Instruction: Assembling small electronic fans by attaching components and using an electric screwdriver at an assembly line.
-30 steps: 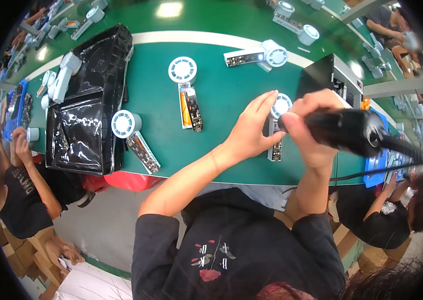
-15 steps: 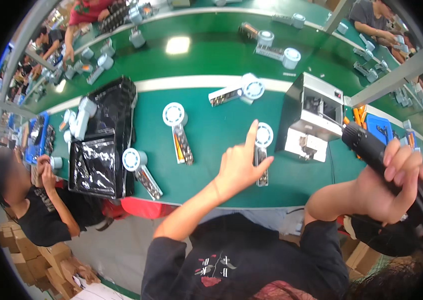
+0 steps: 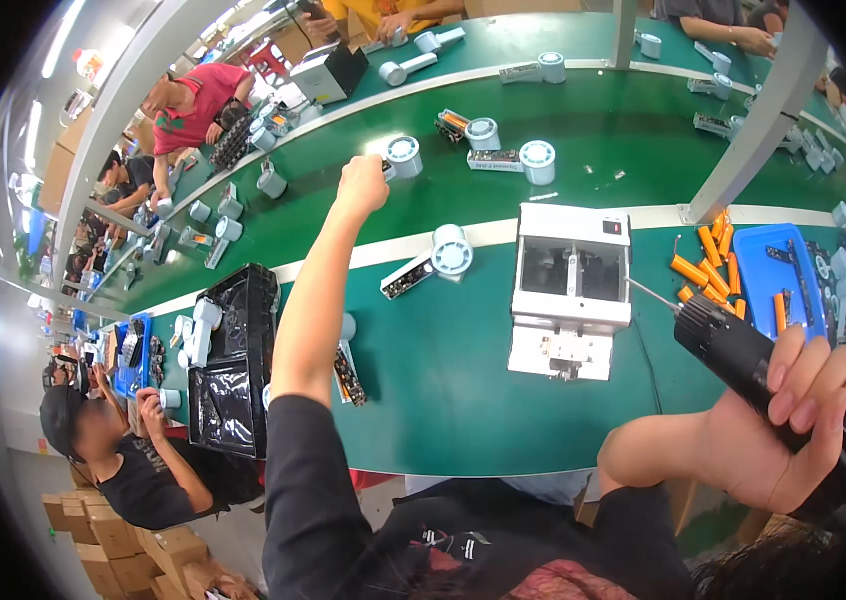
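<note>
Head view: right of the white machine [image 3: 571, 295], gripping a black screwdriver [image 3: 728, 348] with the right hand [image 3: 768, 455]. Beyond the machine, leftward, reaching to a small fan [image 3: 404, 155] with a curled left hand [image 3: 363, 185]; cannot tell whether grasping. Left of the machine, another fan [image 3: 452, 252]; farther left, a board [image 3: 349, 380] partly blocked by the left forearm [image 3: 311, 310]. Right of it, orange batteries [image 3: 687, 270], blue tray [image 3: 755, 255].

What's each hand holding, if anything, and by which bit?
The right hand holds a black screwdriver by its handle. The left hand is at a pale fan; I can't tell if it's gripped.
</note>
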`<state>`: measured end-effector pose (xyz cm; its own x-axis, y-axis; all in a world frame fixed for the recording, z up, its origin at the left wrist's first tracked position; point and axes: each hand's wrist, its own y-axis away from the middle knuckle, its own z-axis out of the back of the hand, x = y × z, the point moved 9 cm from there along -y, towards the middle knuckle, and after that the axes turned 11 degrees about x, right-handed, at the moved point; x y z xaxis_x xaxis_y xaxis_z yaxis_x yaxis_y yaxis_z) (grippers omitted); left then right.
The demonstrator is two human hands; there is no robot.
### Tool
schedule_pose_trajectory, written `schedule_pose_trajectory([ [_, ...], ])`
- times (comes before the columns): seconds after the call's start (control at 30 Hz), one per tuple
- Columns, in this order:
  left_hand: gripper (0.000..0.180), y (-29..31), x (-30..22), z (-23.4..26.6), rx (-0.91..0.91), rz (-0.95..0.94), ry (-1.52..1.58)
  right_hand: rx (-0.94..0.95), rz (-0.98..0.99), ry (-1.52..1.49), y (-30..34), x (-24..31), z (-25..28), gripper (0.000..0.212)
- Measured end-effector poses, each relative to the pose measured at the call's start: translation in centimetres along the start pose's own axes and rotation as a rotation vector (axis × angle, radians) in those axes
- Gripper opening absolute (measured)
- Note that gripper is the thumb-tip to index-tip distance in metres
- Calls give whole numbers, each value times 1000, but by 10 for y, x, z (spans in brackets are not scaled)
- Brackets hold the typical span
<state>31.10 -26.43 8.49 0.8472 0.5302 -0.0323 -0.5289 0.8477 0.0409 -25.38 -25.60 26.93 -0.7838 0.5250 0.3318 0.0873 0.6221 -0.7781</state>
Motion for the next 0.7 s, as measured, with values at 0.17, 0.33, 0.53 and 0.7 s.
schedule_pose_trajectory([
  [0.17,27,-35,32,-34,-25,168,56,29,-27,-1,-1,-3,2,20],
  [0.33,57,-35,-110,21,-126,-117,-257,21,-31,-15,-6,-8,2,20],
  [0.53,74,-22,-230,-21,42,-724,-179,48,-117,-16,-3,-22,-15,19],
  [0.7,67,6,-234,24,-59,-586,-92,155,-118,10,2,-20,-26,23],
])
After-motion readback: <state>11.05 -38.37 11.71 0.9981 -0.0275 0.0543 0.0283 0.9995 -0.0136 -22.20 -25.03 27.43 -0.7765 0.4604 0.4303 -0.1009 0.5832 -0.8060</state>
